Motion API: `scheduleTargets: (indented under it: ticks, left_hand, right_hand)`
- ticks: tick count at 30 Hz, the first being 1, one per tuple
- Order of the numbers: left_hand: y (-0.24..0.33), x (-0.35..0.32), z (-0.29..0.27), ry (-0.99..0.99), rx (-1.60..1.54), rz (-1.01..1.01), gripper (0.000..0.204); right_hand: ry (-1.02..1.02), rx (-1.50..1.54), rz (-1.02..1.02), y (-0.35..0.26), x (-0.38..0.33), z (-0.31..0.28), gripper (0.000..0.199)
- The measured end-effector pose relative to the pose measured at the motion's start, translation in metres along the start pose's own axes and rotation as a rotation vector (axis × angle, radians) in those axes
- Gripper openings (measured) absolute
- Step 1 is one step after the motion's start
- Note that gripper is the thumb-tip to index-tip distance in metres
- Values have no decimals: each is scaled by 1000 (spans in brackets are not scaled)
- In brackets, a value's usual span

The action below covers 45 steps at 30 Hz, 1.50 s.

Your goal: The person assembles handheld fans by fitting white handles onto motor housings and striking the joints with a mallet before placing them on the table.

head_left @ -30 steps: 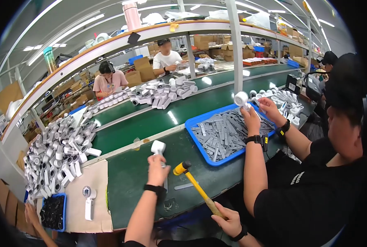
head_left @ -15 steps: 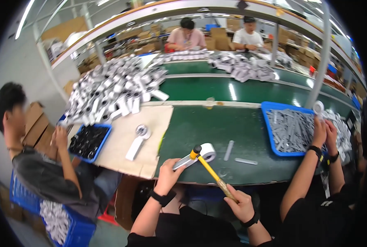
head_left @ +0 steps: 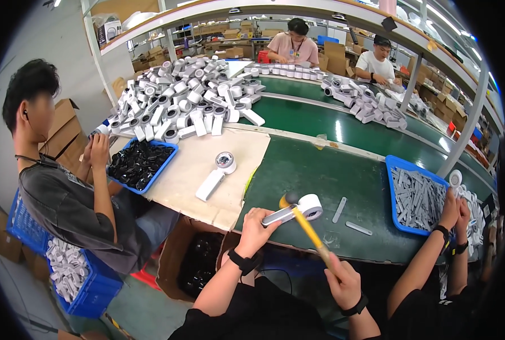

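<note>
My left hand [head_left: 256,229] is closed around the handle of a white device with a round head [head_left: 310,205], which lies near the front edge of the green work surface. A grey strip runs along its handle. My right hand [head_left: 343,281] grips the lower end of a yellow-handled hammer [head_left: 311,231]. The hammer's black-and-yellow head [head_left: 289,199] is over the handle, close to the round head; whether it touches cannot be told. Just right of the device lie two loose grey strips [head_left: 339,209], apart from both hands.
Left, a similar device [head_left: 211,180] rests on cardboard [head_left: 184,198], before a large white pile [head_left: 179,96]. A blue tray [head_left: 176,156] holds black parts; another [head_left: 392,192] holds grey strips. Co-workers sit on my left [head_left: 77,187] and work on my right [head_left: 417,260]; two more are across.
My view has swung left, so the scene sits further right. The hammer's head is tilted differently and blurred. Both hands keep their holds.
</note>
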<state>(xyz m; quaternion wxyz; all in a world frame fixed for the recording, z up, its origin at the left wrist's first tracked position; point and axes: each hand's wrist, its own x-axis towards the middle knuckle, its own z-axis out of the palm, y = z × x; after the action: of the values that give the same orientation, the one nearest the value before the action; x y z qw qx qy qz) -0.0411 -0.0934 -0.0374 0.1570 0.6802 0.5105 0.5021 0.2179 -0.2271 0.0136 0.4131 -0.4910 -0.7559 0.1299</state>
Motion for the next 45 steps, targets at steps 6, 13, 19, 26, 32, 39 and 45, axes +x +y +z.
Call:
scheduleTargets:
  ticks: [6,13,19,26,32,39,45]
  left_hand:
    - [-7,-1,-1,-13,19,-19,26]
    - [-15,-14,-15,60,51,16,29]
    - [-13,-21,-11,128,164,-14,29]
    - [-14,-21,-11,88,151,-32,31]
    - [-14,-20,-11,110,120,-24,30]
    - [-17,-21,-11,58,193,-69,31]
    - [-11,-23,-13,62,156,-71,28]
  right_hand:
    - [-60,-28,17,-3,4,1,49]
    - [-107,-27,8,-6,17,-3,49]
    - [-82,36,-59,-7,10,9,49]
    - [-7,98,-64,-11,10,14,50]
    - [-106,-14,-67,-13,9,13,47]
    - [-131,-50,-80,-7,4,13,47]
    - [-78,-33,47,3,-2,1,48]
